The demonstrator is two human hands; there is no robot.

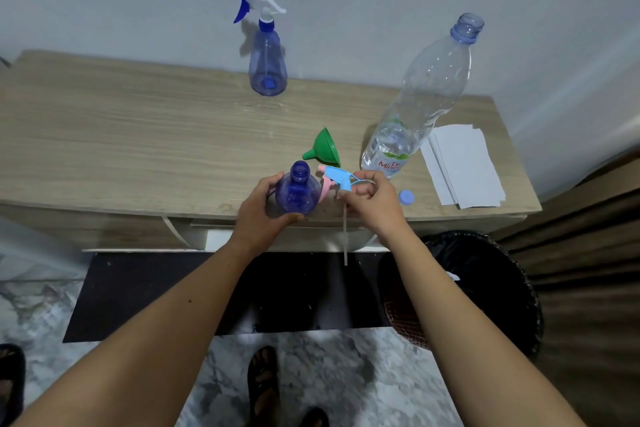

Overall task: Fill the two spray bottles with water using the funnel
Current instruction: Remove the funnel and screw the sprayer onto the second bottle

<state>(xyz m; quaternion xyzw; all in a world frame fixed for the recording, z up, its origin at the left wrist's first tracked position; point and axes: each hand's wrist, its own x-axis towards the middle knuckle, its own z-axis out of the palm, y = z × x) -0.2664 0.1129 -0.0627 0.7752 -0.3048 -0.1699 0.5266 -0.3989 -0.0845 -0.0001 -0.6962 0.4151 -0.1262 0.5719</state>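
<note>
Two hands at worktop (pixel 138 135) front edge: left hand (pixel 265 211) grips uncapped blue bottle (pixel 297 192), right hand (pixel 372 198) pinches its sprayer head (pixel 341 178). Funnel (pixel 323 148) just behind; second spray bottle (pixel 266 55) at back edge.

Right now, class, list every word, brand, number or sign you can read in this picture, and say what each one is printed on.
"Le Miner": red letters on the label of the large water bottle, cut off by the bottle's curve.
Smaller print on the same label: too blurred to read.
Spray bottles, green funnel, white paper sheets: no text visible.
</note>
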